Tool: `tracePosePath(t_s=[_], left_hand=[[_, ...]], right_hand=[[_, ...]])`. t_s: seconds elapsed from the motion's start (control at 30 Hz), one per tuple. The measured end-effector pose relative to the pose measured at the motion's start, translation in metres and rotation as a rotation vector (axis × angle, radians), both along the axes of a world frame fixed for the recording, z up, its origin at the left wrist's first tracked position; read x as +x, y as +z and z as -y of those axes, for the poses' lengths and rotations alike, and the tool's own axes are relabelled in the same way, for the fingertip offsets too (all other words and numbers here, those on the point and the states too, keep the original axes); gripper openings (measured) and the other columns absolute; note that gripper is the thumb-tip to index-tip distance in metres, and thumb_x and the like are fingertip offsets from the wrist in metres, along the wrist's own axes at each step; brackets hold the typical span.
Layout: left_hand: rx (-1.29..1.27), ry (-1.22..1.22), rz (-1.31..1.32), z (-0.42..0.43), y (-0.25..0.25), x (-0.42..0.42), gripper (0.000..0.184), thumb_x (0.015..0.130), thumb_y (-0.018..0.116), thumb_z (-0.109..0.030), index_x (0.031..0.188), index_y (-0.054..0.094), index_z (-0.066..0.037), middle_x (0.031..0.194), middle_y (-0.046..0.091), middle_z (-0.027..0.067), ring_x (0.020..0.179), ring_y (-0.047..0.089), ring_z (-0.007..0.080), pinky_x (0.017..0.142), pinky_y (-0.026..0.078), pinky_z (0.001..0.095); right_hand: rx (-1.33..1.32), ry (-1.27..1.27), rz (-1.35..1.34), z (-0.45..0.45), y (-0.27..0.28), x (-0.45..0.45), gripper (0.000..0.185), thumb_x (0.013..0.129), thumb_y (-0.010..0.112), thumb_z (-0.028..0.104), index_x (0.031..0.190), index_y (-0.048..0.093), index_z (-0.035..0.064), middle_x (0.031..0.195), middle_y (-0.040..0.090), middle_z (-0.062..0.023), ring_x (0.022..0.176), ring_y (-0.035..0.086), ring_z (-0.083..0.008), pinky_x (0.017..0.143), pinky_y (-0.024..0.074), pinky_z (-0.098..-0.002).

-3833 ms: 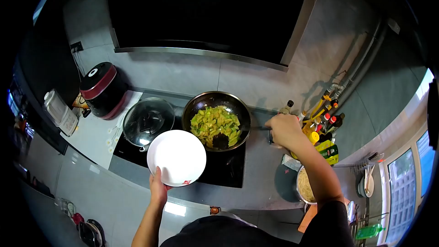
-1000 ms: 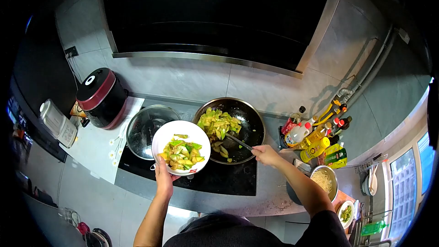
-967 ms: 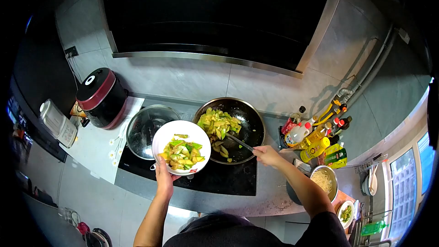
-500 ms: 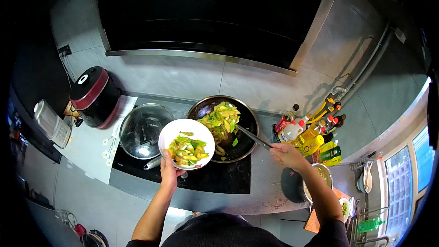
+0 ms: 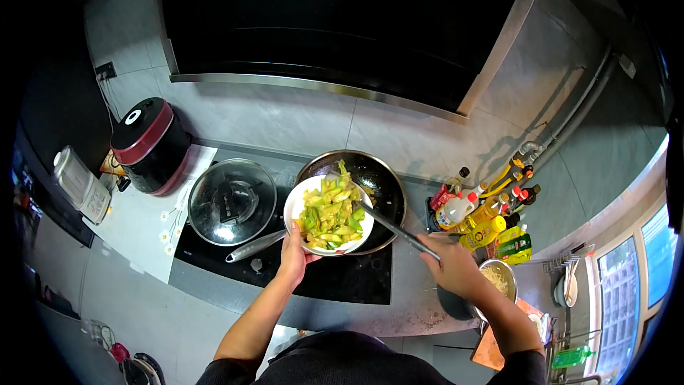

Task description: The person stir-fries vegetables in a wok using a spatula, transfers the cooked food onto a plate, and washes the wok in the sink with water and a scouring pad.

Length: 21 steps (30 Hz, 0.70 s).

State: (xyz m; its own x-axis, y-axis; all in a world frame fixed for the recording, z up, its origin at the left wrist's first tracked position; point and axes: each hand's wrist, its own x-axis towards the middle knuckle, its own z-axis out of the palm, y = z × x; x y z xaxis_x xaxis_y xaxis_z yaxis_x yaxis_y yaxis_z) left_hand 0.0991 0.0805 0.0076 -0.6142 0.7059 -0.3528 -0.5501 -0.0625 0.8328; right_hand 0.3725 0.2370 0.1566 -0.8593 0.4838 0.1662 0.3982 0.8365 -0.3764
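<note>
The white dish (image 5: pixel 292 208) was over the near left part of the dark wok (image 5: pixel 389 189), covering some of it from view; whether the two touched could not be told. A heap of green and yellow vegetable pieces (image 5: pixel 329 215) filled much of the dish, its far edge rising above the rim. The left hand (image 5: pixel 293 253) gripped the dish at its near left edge, partly closed, the thumb by the rim and the other fingers mostly hidden underneath. The right hand (image 5: pixel 454 265), to the right, was curled shut around the handle of a dark spatula (image 5: pixel 397 229), which slanted far and left toward the heap; its head was hidden by the food. A few scraps lay in the far part of the wok.

A metal handle (image 5: pixel 255 247) ran out to the left from behind the dish. Left of the wok sat a round glass lid (image 5: pixel 231 203), and the black cooktop (image 5: pixel 345 282) showed on the near side. Farther left stood a black and red cooker (image 5: pixel 151 146), with a white appliance (image 5: pixel 80 187) beyond it. On the right, a group of bottles (image 5: pixel 486 217) stood near the wall. Nearer, beside the right forearm, a metal bowl (image 5: pixel 511 274) held pale strands, and a wooden board (image 5: pixel 489 351) lay on its near side.
</note>
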Motion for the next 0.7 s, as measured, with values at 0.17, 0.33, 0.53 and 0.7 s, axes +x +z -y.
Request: tracePosePath(t_s=[0.17, 0.33, 0.53, 0.7], left_hand=[[0.013, 0.027, -0.061, 0.004, -0.001, -0.001, 0.064, 0.097, 0.033, -0.061, 0.131, 0.04, -0.008, 0.114, 0.061, 0.0108, 0.087, 0.067, 0.0165, 0.063, 0.058, 0.0265], [-0.014, 0.048, -0.069, 0.016, -0.003, -0.009, 0.064, 0.097, 0.033, -0.06, 0.134, 0.038, -0.008, 0.115, 0.06, 0.0107, 0.087, 0.067, 0.0164, 0.063, 0.057, 0.0261], [-0.036, 0.09, -0.074, 0.027, -0.004, -0.013, 0.065, 0.097, 0.033, -0.06, 0.137, 0.036, -0.009, 0.117, 0.059, 0.0112, 0.088, 0.067, 0.017, 0.064, 0.057, 0.0266], [-0.057, 0.103, -0.07, 0.038, -0.008, -0.015, 0.064, 0.097, 0.034, -0.059, 0.139, 0.034, -0.01, 0.118, 0.058, 0.0118, 0.09, 0.067, 0.0183, 0.064, 0.058, 0.0281]], right_hand=[[0.126, -0.035, 0.09, -0.001, 0.018, 0.002, 0.041, 0.091, 0.057, 0.025, 0.131, 0.055, 0.0169, 0.082, 0.064, -0.0178, 0.073, 0.063, -0.04, 0.061, 0.0495, -0.0492], [0.375, 0.034, 0.13, -0.006, 0.034, -0.001, 0.049, 0.084, 0.06, 0.017, 0.133, 0.054, 0.0205, 0.077, 0.056, -0.0083, 0.065, 0.061, -0.0303, 0.056, 0.0498, -0.042], [0.566, 0.123, 0.078, -0.014, 0.024, -0.003, 0.056, 0.074, 0.065, 0.011, 0.129, 0.06, 0.0211, 0.073, 0.05, -0.004, 0.065, 0.06, -0.0229, 0.054, 0.0493, -0.0357], [0.127, -0.043, -0.209, -0.021, 0.02, -0.002, 0.04, 0.081, 0.063, 0.011, 0.12, 0.066, 0.015, 0.077, 0.062, -0.0118, 0.067, 0.063, -0.0279, 0.06, 0.0502, -0.0382]])
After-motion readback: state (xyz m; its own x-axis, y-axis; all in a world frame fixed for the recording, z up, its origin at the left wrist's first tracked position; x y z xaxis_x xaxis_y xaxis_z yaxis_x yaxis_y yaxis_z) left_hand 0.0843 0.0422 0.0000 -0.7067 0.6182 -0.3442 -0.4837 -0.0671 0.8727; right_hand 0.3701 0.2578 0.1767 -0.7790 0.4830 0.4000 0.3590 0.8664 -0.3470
